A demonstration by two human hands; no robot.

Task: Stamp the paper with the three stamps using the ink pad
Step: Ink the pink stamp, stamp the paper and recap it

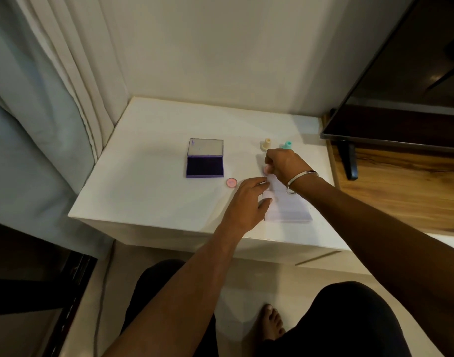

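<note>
Left hand [249, 199] lies flat, pinning the paper [289, 204] to the desk [143, 181]. Right hand [285, 164] pinches the pink stamp [266, 170] on the sheet: press straight down, lift vertically. Ink pad [204, 163] sits open left of both hands.

Both forearms are bare, with no sleeves in view. The right wrist wears a thin silver bangle [299, 179]. The legs at the near edge are covered in dark trousers [349, 318], and one foot [271, 322] is bare.
</note>
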